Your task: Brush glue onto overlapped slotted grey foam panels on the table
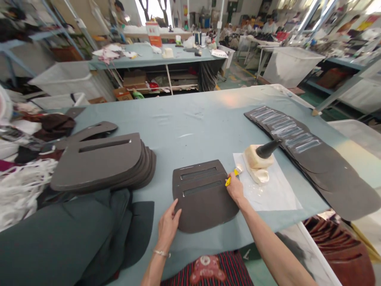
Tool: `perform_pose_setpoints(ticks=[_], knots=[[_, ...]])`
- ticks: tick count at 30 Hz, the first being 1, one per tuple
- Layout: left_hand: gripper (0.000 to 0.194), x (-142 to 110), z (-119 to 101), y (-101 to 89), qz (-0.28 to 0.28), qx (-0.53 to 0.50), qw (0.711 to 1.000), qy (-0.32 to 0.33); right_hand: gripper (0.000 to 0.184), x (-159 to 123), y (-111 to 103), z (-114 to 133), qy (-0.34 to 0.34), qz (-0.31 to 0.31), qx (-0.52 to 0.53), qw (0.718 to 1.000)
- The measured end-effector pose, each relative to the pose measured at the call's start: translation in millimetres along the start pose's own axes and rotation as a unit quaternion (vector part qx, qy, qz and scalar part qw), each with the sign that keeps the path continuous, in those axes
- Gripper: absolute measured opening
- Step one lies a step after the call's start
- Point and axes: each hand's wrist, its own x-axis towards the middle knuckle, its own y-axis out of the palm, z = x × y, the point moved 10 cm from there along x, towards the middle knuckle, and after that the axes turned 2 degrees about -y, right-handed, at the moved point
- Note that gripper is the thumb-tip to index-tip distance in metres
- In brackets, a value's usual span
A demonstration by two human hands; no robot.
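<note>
A dark grey-brown panel with rounded lower corners and two slots lies flat on the table before me. My left hand touches its left edge, with thumb and fingers apart. In my right hand, over the panel's right edge, is a small brush with a yellow handle, its pale bristles pointing away from me. Beside it, on a white sheet, stands a cream plastic container with a black cone-shaped piece on it. Wet-looking blobs show on the sheet.
A stack of slotted panels is at left, behind dark green fabric. Overlapping panels with shiny strips fan along the right. White cords heap at far left. Beyond the blue-green table stands another table.
</note>
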Motion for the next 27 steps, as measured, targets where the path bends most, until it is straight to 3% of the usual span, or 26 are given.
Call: perform_pose_setpoints(ticks=[12, 18, 23, 27], knots=[[0.049, 4.5, 7.4, 4.3, -0.022, 0.008, 1.0, 0.005, 0.017, -0.7, -0.1, 2.0, 0.008, 0.022, -0.03, 0.999], [0.048, 1.3, -3.7, 5.5, -0.045, 0.031, 0.998, 0.029, 0.016, -4.0, -3.4, 11.3, -0.016, 0.029, -0.058, 0.998], [0.046, 3.1, 0.6, -5.1, -0.09, 0.006, 0.996, 0.021, 0.013, -2.4, -17.6, 13.6, -0.024, -0.014, -0.088, 0.996], [0.044, 25.2, 8.1, -24.0, -0.126, -0.045, 0.991, -0.023, 0.014, 8.3, -24.0, 18.1, -0.02, -0.038, -0.055, 0.998]])
